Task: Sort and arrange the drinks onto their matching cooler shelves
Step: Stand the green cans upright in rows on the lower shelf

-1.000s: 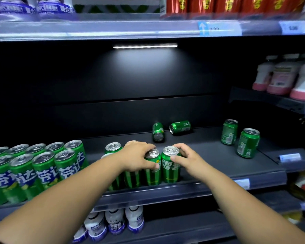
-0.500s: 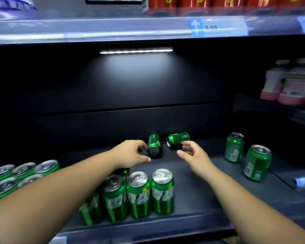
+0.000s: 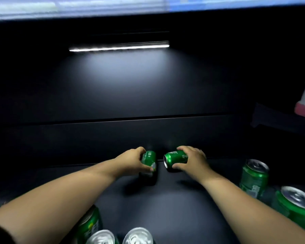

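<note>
Both hands, open and reaching half a second ago, now each grip a toppled can at the rear edge of the shelf (image 3: 165,208); we judge them ready to lift. Our left hand (image 3: 132,160) curls round the left can (image 3: 150,159); the right can (image 3: 175,157) is clasped from above by our right hand (image 3: 193,159), arms extended.
</note>
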`<state>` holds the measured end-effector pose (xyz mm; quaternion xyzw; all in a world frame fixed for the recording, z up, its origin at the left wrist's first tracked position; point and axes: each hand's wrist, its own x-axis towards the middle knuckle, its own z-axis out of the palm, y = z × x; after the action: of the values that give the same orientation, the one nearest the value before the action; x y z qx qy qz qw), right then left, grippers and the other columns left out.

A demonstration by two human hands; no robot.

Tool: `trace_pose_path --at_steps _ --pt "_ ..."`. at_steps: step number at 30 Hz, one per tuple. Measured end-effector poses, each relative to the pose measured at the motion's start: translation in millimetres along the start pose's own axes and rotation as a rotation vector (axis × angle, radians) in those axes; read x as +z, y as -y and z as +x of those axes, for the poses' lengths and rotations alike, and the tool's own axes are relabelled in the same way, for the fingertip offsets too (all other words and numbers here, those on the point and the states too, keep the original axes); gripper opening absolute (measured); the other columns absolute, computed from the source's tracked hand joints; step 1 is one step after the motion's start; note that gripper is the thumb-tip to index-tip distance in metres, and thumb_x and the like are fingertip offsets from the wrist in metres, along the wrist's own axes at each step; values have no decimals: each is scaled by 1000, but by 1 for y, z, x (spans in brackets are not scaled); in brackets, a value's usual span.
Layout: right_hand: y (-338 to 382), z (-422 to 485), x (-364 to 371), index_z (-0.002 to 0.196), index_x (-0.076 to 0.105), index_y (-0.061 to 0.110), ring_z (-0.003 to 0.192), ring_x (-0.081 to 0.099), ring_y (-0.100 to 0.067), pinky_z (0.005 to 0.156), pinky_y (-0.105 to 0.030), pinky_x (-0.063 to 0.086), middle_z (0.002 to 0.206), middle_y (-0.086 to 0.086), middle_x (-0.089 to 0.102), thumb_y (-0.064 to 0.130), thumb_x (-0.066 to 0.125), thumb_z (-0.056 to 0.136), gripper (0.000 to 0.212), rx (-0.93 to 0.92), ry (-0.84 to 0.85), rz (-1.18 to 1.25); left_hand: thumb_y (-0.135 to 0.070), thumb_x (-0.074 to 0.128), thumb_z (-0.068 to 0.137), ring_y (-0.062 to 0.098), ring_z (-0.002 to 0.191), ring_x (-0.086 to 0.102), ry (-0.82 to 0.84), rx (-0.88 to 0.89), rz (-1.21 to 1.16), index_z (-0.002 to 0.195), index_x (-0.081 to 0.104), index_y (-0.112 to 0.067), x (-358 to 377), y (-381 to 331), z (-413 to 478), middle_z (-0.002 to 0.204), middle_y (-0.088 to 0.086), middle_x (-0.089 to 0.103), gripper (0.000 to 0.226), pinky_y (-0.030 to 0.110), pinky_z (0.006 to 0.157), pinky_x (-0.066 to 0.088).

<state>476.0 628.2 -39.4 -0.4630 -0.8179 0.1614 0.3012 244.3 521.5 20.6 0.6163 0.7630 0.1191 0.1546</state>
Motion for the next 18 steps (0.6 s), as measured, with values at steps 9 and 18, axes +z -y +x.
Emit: trace_pose_path --at_steps 9,18 --pt "-5 30 24 143 47 41 142 31 -13 121 -43 4 148 17 46 56 85 62 91 -77 159 -178 -59 78 71 27 116 56 77 -89 99 142 35 -22 24 -4 35 133 10 52 91 36 96 48" --pt "-4 29 23 140 52 39 138 39 -14 122 -46 3 142 18 53 61 80 68 80 -80 131 -173 -39 80 72 20 86 68 68 -80 34 131 43 -26 11 -9 29 113 2 62 70 35 73 59"
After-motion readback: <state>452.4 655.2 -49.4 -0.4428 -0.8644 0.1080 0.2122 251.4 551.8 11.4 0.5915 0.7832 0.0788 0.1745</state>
